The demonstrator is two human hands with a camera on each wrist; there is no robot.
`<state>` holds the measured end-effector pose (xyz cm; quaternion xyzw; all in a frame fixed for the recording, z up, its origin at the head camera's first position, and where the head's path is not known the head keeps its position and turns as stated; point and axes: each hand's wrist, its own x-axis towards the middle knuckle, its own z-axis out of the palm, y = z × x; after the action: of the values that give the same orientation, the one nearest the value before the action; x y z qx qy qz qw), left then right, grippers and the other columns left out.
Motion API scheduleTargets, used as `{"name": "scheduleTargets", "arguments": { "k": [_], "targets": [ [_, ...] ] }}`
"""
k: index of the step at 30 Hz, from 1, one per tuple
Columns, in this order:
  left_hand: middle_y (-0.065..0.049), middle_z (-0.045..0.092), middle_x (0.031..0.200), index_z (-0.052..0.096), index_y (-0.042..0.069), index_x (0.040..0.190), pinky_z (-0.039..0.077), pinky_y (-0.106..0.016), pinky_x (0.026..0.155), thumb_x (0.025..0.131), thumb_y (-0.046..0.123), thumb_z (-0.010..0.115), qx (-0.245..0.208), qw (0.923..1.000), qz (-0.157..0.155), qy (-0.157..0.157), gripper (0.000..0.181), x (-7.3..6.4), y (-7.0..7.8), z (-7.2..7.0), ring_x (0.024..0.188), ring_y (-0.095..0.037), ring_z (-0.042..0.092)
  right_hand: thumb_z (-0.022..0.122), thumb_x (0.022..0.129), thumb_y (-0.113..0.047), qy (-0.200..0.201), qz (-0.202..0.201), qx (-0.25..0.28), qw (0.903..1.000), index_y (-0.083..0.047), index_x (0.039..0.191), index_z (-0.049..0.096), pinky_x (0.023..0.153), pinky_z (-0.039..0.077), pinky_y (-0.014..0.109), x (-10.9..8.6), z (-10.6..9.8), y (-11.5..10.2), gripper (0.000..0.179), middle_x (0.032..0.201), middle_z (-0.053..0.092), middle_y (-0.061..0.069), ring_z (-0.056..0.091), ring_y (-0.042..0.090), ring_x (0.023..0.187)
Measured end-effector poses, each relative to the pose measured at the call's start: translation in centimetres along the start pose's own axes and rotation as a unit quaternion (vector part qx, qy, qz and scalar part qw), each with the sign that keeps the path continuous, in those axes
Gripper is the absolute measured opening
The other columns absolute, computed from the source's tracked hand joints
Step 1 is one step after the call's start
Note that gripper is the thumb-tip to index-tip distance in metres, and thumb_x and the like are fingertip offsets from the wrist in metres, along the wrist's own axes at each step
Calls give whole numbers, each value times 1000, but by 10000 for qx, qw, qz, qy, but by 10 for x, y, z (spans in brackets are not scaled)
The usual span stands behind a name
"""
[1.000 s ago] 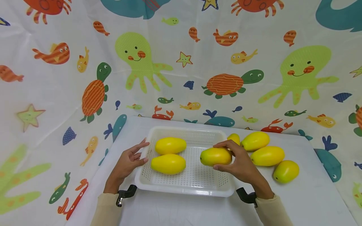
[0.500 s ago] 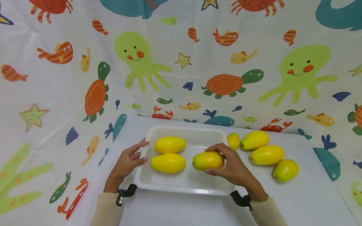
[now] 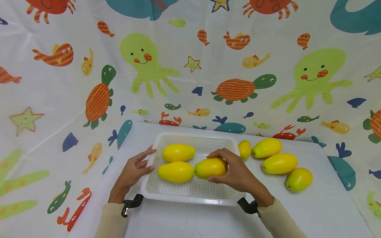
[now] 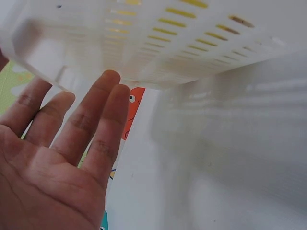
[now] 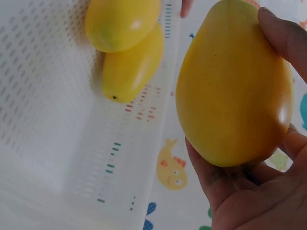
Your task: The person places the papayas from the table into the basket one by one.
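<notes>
Over the right half of a white slotted basket [image 3: 193, 200], the right hand [image 3: 238, 170] held a yellow fruit [image 3: 210, 168], its thumb on the near side and its fingers curled round the far side and beneath. The held fruit lay nearly level, its greenish end pointing toward the basket's left side. In the head view that end met the outline of the front fruit [image 3: 176, 172], though whether the two actually touched could not be told. The right wrist view showed the thumb pressing near one end of the smooth, glossy skin.

The front fruit and the rear fruit [image 3: 178, 152] lay side by side in the left half of the basket, both lengthwise from left to right.

At the basket's left edge, the left hand [image 3: 135, 167] reached with its thumb and fingers apart, the tips at the rim. The left wrist view showed its fingers loosely extended and slightly spread beside the slotted wall.

Outside the basket, to its right, four more yellow fruits lay on the white table [image 3: 190, 221]: a partly hidden fruit [image 3: 245, 150] just beside the rim, a back fruit [image 3: 267, 148], a middle fruit [image 3: 279, 163] and a nearest fruit [image 3: 299, 179].

Both arms wore beige sleeves [image 3: 281, 218], with a black mount [image 3: 133, 201] at each wrist. Behind the table hung a cloth [image 3: 208, 13] printed with sea animals.
</notes>
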<state>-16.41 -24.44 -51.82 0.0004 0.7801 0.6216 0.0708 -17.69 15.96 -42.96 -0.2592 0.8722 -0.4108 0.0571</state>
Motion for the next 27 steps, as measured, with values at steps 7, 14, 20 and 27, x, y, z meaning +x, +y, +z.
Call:
{"name": "scheduleTargets", "arguments": {
  "k": [7, 14, 20, 27],
  "targets": [
    [20, 24, 175, 51, 34, 158, 64, -40, 95, 95, 29, 81, -19, 10000, -68, -3, 70, 0, 1, 2, 144, -33, 59, 95, 80, -37, -320, 10, 3, 9995, -32, 131, 62, 103, 59, 34, 13, 8, -1, 61, 130, 63, -13, 61, 12, 114],
    [21, 24, 175, 52, 34, 157, 63, -39, 98, 94, 30, 82, -36, 10000, -82, -15, 70, 0, 3, 4, 145, -32, 58, 95, 80, -34, -787, -137, -45, 9968, -29, 129, 63, 102, 57, 34, 23, 18, 2, 58, 127, 65, -12, 60, 13, 114],
    [21, 24, 175, 52, 34, 157, 63, -40, 97, 94, 31, 81, 24, 10000, -87, 23, 69, 0, 2, 4, 145, -32, 58, 94, 82, -32, -1273, -84, 100, 9918, -27, 126, 64, 101, 57, 31, 28, 21, 4, 54, 122, 67, -11, 61, 13, 110],
    [20, 25, 175, 53, 35, 157, 64, -40, 95, 94, 29, 82, 4, 9999, -97, 38, 69, 0, 2, 4, 142, -31, 61, 93, 84, -32, -1610, -54, 89, 9869, -25, 125, 63, 101, 56, 32, 34, 23, 2, 52, 122, 68, -10, 60, 12, 109]
  ]
}}
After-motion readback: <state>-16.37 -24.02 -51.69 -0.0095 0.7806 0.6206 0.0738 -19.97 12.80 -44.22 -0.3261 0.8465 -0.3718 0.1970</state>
